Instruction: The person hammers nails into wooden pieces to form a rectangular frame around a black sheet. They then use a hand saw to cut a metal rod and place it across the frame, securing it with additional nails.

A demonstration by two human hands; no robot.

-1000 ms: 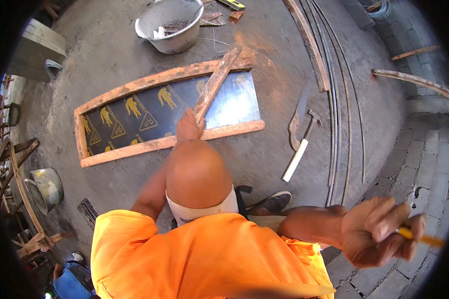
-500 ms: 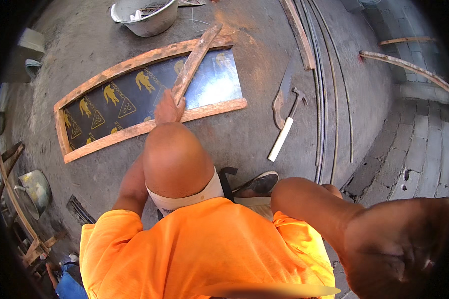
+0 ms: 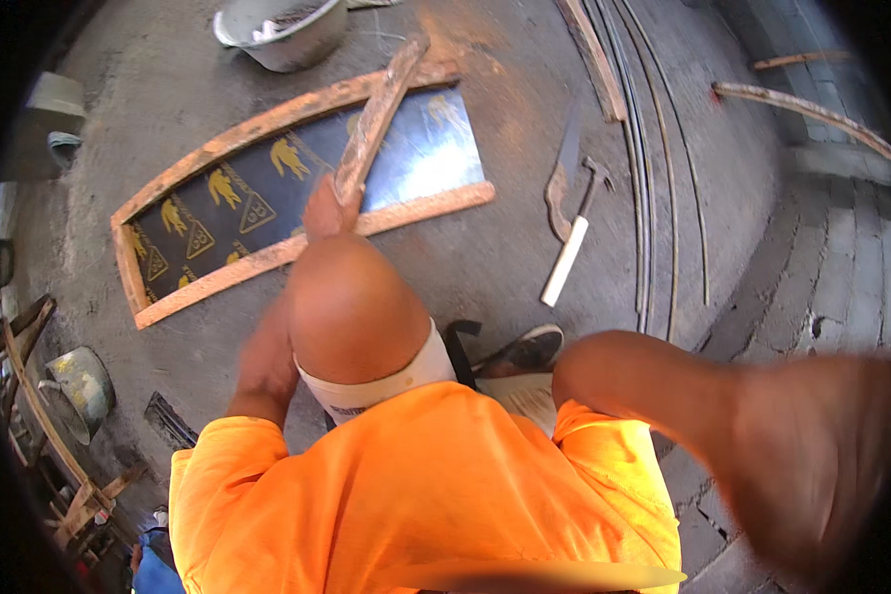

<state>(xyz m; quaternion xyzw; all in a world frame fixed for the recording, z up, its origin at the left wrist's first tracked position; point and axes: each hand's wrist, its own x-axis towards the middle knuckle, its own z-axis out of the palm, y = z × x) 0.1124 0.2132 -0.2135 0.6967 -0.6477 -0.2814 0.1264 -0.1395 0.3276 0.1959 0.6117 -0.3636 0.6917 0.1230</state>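
A dark, glossy panel (image 3: 252, 183) with yellow prints lies on the floor, bordered by wooden strips along its long sides and left end. Across its right part slants a loose wooden batten (image 3: 381, 114), its far end past the upper strip. My left hand (image 3: 329, 210) is closed round the batten's near end, over the lower strip (image 3: 426, 209), partly behind my raised knee. Close to the camera at the right, my right hand (image 3: 827, 460) is lifted and smeared by motion. Its fingers cannot be made out, nor whether it holds anything.
A handsaw (image 3: 562, 188) and a claw hammer (image 3: 567, 252) with a pale handle lie right of the panel. Beyond them run a wooden strip (image 3: 594, 59) and several long metal rods (image 3: 648, 178). A metal basin (image 3: 279, 38) stands at the back; a bucket (image 3: 81, 391) lies left.
My right hand has swung slightly upward and is more blurred. My left hand stays on the batten. The whole view has shifted a little.
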